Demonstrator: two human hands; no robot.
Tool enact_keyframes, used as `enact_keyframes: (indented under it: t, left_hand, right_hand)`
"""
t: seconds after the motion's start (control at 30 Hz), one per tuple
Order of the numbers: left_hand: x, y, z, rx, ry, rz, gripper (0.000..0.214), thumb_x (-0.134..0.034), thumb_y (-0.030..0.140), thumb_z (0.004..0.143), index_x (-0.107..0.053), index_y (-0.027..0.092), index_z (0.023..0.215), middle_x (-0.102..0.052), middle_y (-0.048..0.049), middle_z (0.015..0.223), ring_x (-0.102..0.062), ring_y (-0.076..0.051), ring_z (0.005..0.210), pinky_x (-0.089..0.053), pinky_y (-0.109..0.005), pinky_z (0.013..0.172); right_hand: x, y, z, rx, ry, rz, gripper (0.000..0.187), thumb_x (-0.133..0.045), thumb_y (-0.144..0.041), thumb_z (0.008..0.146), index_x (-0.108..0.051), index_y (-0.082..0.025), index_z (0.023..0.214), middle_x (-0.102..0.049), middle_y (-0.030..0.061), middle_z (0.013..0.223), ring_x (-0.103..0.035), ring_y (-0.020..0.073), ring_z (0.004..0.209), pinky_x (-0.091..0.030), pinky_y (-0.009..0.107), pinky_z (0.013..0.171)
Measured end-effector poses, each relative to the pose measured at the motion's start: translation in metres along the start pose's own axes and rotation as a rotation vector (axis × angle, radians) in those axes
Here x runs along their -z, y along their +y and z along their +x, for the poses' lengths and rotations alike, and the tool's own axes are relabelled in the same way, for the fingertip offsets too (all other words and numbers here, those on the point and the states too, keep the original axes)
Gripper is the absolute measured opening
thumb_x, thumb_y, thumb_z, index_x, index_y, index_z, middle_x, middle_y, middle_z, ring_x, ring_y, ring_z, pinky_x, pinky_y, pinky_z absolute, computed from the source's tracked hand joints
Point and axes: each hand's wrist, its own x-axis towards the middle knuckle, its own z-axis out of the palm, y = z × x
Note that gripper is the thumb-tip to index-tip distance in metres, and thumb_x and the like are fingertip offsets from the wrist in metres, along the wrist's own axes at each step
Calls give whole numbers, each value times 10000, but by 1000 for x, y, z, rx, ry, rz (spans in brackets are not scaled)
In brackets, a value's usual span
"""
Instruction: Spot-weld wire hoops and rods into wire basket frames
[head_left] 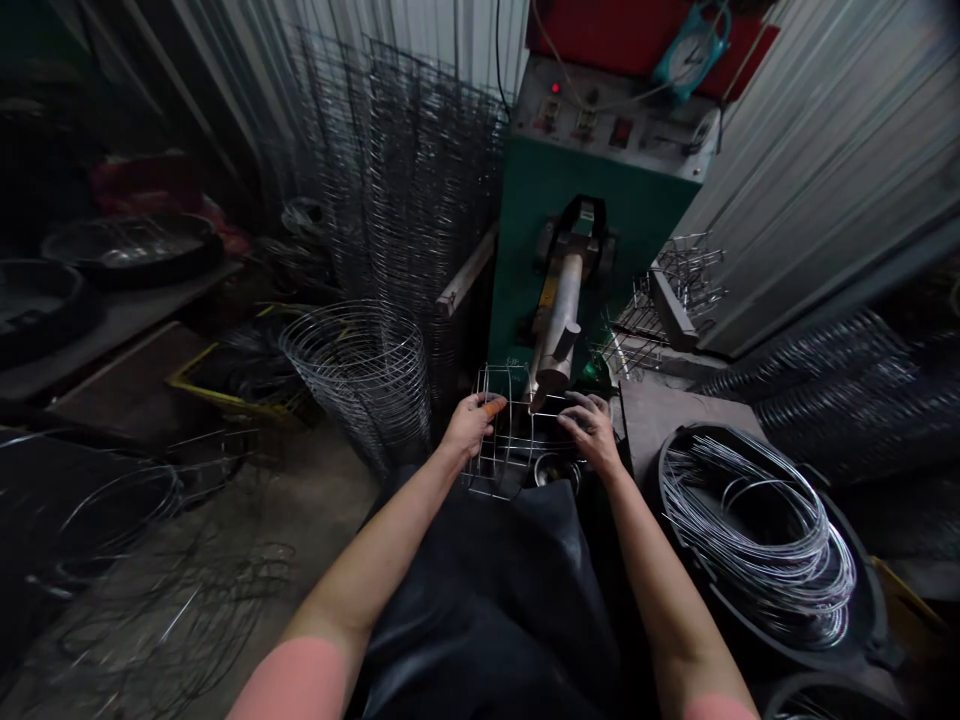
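A wire cylinder (352,375) was stood at left, clear of the hands. The wire frame (496,470) was held against the tip of the welder (592,210), evidently for steadiness, by the left hand (471,422) and right hand (591,430), set apart, both closed on its wires. A wire coil (757,530) was kept within reach at right.

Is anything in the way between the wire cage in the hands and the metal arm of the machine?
Nothing visible stands between them. The metal arm of the green machine comes down right at the wire cage, held by the left hand and right hand. Whether they touch is hard to tell.
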Motion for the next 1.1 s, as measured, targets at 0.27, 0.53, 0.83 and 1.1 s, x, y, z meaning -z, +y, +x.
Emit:
enact_keyframes:
  t: [0.27, 0.53, 0.83, 1.1]
  left_hand:
    - [1, 2, 5, 42, -45, 17, 307, -779, 276, 465, -575, 136, 646, -421, 45, 537, -299, -33, 443, -144, -167, 373]
    - [5, 3, 0, 2, -122, 25, 391, -801, 336, 421, -579, 130, 668, -451, 39, 578, -312, -26, 454, -162, -153, 362]
    - [53, 8, -57, -7, -148, 109, 377, -788, 347, 504, -619, 126, 758, -472, 37, 552, -416, -60, 500, -305, -144, 374]
    - [102, 43, -122, 244, -20, -159, 92, -603, 135, 735, -577, 118, 821, -657, -82, 836, -567, -85, 510, -432, -158, 368]
  right_hand:
    - [-1, 2, 3, -54, -27, 9, 219, -555, -431, 795, -680, -261, 737, -615, 28, 1111, -396, 280, 1066, -325, 479, 932]
    - [7, -6, -1, -28, -24, -28, 201, -580, -414, 784, -684, -257, 712, -618, 42, 1106, -406, 291, 1057, -341, 502, 921]
    - [37, -43, -44, 54, -152, 123, 200, -581, -360, 795, -663, -249, 940, -571, 69, 1180, -512, 240, 1067, -413, 410, 922]
    - [39, 19, -151, -105, -127, -9, 618, -494, -245, 779, -319, -200, 1370, -429, 133, 1320, -399, 282, 1211, -331, 495, 999]
